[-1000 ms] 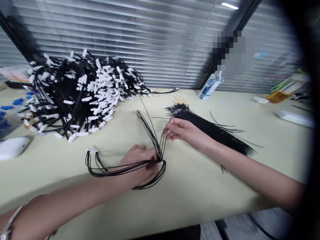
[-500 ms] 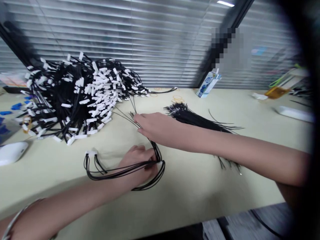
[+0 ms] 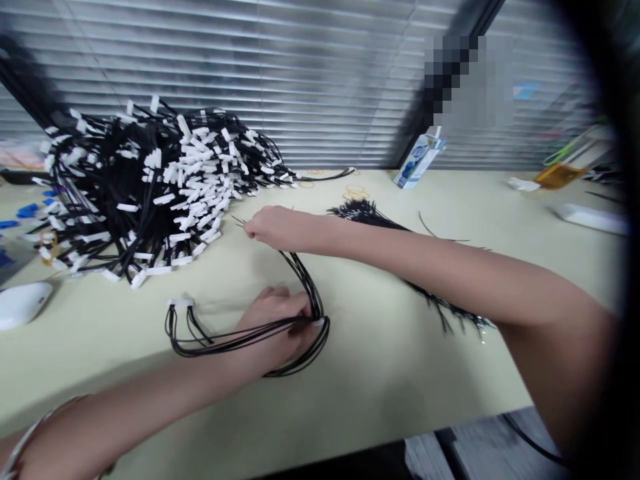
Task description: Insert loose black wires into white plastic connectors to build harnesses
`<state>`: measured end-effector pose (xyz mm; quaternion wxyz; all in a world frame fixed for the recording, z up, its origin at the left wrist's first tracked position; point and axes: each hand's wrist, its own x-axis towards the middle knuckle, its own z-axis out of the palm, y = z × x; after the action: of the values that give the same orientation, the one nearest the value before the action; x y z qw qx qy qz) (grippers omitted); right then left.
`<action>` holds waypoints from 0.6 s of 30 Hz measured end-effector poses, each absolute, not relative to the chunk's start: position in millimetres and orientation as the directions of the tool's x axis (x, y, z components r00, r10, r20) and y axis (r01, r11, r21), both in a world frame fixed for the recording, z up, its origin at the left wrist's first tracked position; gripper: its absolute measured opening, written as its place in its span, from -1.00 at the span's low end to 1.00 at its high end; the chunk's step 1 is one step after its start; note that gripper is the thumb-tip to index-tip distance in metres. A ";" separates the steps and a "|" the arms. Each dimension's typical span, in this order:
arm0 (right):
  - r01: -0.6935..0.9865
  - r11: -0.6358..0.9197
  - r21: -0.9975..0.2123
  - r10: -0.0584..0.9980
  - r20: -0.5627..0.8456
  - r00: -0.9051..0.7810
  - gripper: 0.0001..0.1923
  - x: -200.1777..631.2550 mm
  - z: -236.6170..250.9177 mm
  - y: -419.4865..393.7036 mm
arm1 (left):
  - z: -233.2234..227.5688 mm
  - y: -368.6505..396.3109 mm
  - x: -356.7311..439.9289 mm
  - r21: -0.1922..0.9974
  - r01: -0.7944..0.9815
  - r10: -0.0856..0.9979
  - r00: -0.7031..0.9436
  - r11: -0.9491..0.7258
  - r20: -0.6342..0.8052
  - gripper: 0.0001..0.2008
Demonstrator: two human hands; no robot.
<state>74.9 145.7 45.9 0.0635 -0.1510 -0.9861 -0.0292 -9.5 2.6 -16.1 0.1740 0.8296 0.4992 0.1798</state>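
My left hand (image 3: 283, 320) is closed around a bundle of thin black wires (image 3: 309, 287), low over the table. Part of that wire harness loops leftward over my wrist to a white connector (image 3: 181, 303); another loop hangs below the hand. A small white piece (image 3: 319, 323) shows on the wires by my fingers. My right hand (image 3: 273, 227) is closed on the upper wires of the same bundle, with thin ends poking out left of its fingertips. Under my right forearm lies a loose bundle of black wires (image 3: 385, 217), partly covered by the arm.
A big heap of black harnesses with white connectors (image 3: 195, 167) fills the back left. A white earbud-like case (image 3: 25, 303) lies at the left edge. Rubber bands (image 3: 357, 192), a drink carton (image 3: 420, 160) and an amber-liquid container (image 3: 560, 175) stand or lie toward the back.
My right hand has moved left and slightly up along the wires, drawing their ends together in its fingers. The left hand has kept its hold in nearly the same place.
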 end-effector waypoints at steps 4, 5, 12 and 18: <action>0.361 0.927 0.103 0.331 0.228 -0.916 -0.69 90.6 71.1 133.6 | -16.0 2.3 -9.4 0.467 0.784 0.905 0.414 -0.410 0.100 -0.96; 0.401 0.909 0.118 0.355 0.288 -0.889 -0.67 99.5 79.2 129.7 | -15.7 2.4 -9.4 0.467 0.784 0.905 0.413 -0.408 0.096 -0.97; 0.687 0.726 0.026 0.659 0.260 -0.706 -0.73 200.0 92.2 113.2 | -16.0 1.8 -9.3 0.480 0.778 0.908 0.403 -0.406 0.115 -0.95; 0.854 0.519 0.042 0.851 -0.115 -0.512 -0.73 273.5 57.3 105.1 | -17.0 1.9 -9.8 0.479 0.773 0.904 0.408 -0.416 0.127 -0.94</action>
<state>273.5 105.1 57.3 -0.0606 -0.4905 -0.8693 0.0103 -9.8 1.9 -17.0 0.1757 0.8205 0.5109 0.1870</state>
